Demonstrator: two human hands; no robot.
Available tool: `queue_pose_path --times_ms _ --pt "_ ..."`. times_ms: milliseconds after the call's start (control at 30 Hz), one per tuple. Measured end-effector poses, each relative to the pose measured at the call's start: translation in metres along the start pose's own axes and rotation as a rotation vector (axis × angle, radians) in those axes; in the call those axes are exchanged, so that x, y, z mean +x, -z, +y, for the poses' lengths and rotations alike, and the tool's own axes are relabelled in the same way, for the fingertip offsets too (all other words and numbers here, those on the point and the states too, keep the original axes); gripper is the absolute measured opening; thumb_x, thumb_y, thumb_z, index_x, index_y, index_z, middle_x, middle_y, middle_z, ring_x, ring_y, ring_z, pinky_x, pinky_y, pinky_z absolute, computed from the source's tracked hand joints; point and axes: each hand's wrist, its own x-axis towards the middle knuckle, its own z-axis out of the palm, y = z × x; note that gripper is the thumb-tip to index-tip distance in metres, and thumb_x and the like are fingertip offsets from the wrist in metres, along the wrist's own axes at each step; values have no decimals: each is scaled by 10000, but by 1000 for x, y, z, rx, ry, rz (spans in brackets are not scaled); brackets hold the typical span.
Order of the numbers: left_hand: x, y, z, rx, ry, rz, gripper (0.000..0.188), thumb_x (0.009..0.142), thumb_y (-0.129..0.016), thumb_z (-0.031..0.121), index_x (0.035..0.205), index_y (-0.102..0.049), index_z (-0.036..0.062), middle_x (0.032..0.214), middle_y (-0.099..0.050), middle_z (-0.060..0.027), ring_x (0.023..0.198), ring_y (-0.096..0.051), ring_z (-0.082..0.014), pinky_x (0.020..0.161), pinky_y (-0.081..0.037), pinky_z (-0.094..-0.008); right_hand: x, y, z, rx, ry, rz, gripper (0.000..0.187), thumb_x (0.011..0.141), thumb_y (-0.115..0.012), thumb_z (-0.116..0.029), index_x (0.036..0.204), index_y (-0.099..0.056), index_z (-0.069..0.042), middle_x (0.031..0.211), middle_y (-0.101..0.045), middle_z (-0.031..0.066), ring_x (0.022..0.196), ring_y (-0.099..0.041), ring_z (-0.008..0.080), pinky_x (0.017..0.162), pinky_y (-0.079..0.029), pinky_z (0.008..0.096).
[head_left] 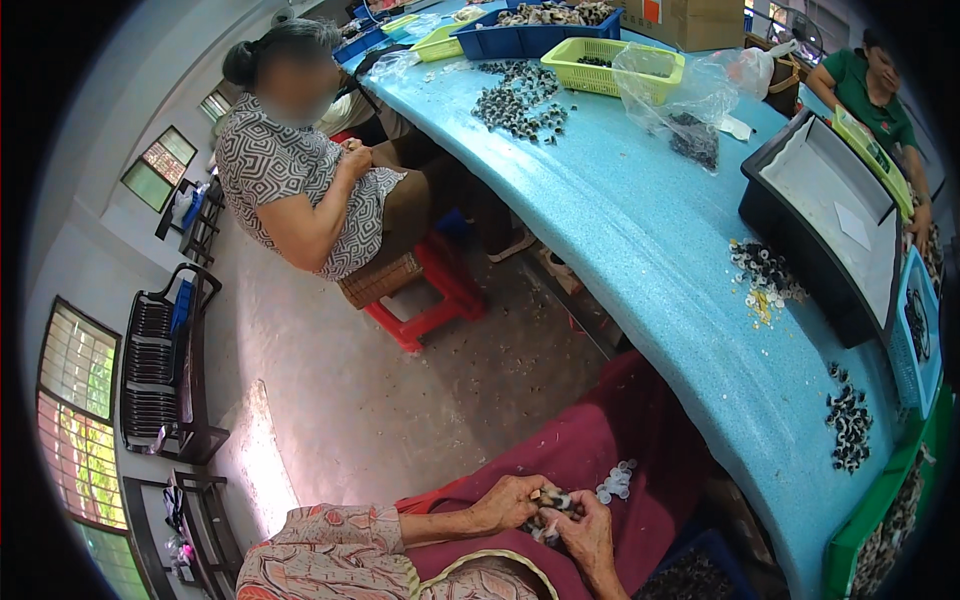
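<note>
Over the maroon cloth (540, 452) on my lap, my two hands are brought together. The fingers of my left hand (508, 503) are closed in a pinch on the small black-and-white pieces (550, 512), whose exact kind is too small to tell. My right hand (590, 538) is closed around the same cluster from the other side. Several small translucent white discs (617, 482) lie on the cloth just beyond my right hand.
A blue-covered table (650, 250) curves along the right, bearing piles of small black-and-white pieces (520, 100), a black tray (830, 200), a yellow-green basket (590, 75) and a plastic bag (680, 95). Ahead, a person (310, 180) sits by a red stool (430, 290); another person (880, 90) works far right.
</note>
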Motion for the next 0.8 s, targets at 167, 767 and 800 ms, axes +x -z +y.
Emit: queue_pose_path --times_ms 167,767,800 --pt "1 -3 -8 96 -88 50 226 804 -583 39 1027 -619 29 789 -663 -95 720 -619 -122 661 -506 -292 1 -6 16 149 -11 23 241 733 -738 -74 854 -563 38 710 -632 82 640 -590 99 558 -476 245" --pt "2 3 21 -138 39 -79 219 825 -677 103 1031 -624 52 911 -666 -10 804 -585 -73 732 -493 -239 -10 19 2 578 -104 -23 121 759 -619 41 879 -633 37 781 -635 33 704 -580 72 658 -467 206" --pt "1 5 26 -327 86 -148 247 812 -692 96 1043 -622 47 927 -662 -9 832 -582 -75 757 -486 -236 -13 21 1 549 -67 -10 124 745 -617 48 867 -637 39 781 -636 35 704 -581 74 661 -467 211"
